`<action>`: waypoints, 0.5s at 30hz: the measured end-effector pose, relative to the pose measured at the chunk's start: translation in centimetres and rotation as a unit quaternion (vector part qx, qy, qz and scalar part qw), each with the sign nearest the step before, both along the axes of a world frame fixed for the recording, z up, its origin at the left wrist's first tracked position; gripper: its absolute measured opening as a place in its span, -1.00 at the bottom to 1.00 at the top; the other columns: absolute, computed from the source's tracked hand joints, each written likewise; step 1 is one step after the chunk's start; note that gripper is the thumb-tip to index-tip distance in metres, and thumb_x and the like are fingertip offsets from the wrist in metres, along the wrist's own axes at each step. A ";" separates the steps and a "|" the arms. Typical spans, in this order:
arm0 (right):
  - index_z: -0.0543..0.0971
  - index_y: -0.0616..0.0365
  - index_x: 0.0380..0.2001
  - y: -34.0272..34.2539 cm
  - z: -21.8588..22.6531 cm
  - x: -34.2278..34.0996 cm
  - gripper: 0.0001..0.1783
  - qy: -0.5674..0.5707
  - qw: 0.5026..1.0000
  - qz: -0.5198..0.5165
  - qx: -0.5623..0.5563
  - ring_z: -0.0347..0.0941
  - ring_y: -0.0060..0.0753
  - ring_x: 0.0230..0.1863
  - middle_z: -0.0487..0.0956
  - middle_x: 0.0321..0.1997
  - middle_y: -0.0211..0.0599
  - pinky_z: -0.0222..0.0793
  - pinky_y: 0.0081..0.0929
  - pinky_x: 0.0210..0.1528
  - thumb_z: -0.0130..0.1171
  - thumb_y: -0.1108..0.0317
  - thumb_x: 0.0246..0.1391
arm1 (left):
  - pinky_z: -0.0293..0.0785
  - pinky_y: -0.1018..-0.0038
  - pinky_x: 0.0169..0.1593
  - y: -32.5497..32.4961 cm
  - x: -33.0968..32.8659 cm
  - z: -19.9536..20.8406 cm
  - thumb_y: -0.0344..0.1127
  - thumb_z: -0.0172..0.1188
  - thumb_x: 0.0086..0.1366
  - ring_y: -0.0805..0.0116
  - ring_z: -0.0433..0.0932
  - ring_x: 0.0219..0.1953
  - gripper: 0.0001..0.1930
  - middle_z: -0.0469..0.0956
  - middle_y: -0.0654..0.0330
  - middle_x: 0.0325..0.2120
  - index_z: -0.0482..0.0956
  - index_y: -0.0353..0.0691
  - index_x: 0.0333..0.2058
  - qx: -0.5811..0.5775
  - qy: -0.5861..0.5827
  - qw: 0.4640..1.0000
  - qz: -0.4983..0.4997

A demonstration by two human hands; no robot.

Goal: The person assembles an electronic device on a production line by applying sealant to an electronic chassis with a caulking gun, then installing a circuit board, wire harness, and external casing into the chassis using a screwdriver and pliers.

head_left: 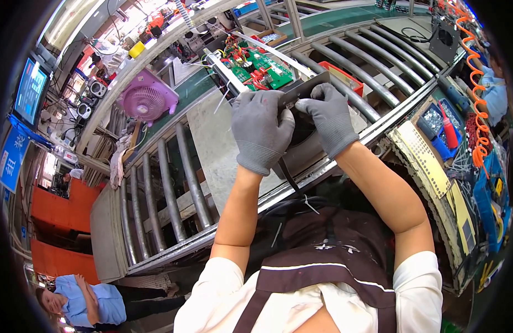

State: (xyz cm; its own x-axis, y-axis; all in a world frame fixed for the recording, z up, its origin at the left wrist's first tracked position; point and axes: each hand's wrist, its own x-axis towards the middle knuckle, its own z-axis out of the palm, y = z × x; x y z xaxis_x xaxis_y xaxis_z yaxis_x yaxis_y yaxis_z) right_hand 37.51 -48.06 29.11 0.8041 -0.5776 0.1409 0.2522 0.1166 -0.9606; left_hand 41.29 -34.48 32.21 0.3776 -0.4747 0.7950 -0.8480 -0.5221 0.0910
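Note:
In front of me stands an opened electronic unit with a green circuit board [276,73] and red, yellow and green wires. A black panel [307,87] forms its near end. My left hand [262,127], in a grey knitted glove, is closed on the panel's left part, thumb toward the middle. My right hand [329,115], gloved alike, grips the panel's right part with its fingers curled. Whether something small lies between the fingertips is hidden. A black cable [288,176] hangs from below the unit toward my apron. The unit rests on a pale board [215,150].
Metal rollers [166,188] run on both sides of the board. Behind the unit's right is a red tray [345,79]. At right, an orange coiled hose [478,105] hangs near a blue screw bin [448,147]. A pink fan [147,99] stands far left; a person [92,299] is lower left.

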 end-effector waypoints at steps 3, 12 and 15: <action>0.38 0.18 -0.58 0.1 -0.1 0.3 -0.73 0.003 0.999 -0.017 -0.029 0.35 -0.59 -0.54 0.42 -0.61 -0.41 0.33 -0.54 -0.49 0.32 0.45 -0.31 | 0.35 0.26 -0.16 0.2 -0.2 0.1 -0.29 0.21 -0.04 0.11 0.47 -0.29 -0.78 0.52 0.15 -0.45 0.51 -0.15 -0.36 0.013 -0.007 1.000 0.012; 0.42 0.25 -0.41 1.1 -0.4 -0.3 -0.67 -0.032 0.971 -0.095 -0.216 0.46 -0.39 -0.48 0.52 -0.53 -0.22 0.40 -0.44 -0.34 0.30 0.31 -0.20 | 0.30 0.23 -0.10 0.2 -0.2 -0.4 -0.30 0.17 -0.04 0.11 0.44 -0.29 -0.79 0.50 0.14 -0.47 0.51 -0.16 -0.36 -0.013 -0.009 1.000 0.007; 0.41 0.26 -0.36 0.3 -1.5 -0.5 -0.66 -0.004 0.965 -0.106 -0.240 0.46 -0.45 -0.48 0.53 -0.53 -0.30 0.40 -0.45 -0.36 0.31 0.35 -0.17 | 0.29 0.22 -0.08 0.5 0.2 -0.8 -0.34 0.14 -0.05 0.11 0.44 -0.27 -0.76 0.50 0.14 -0.46 0.51 -0.16 -0.32 -0.012 -0.032 0.999 -0.006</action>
State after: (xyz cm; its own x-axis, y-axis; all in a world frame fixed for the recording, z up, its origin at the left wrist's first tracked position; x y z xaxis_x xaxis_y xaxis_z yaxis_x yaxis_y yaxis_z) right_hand 37.06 -47.73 27.60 0.6720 -0.5961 0.4394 0.2293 -0.3967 -0.8889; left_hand 41.53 -34.01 31.38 0.3198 -0.4596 0.8286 -0.8586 -0.5103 0.0484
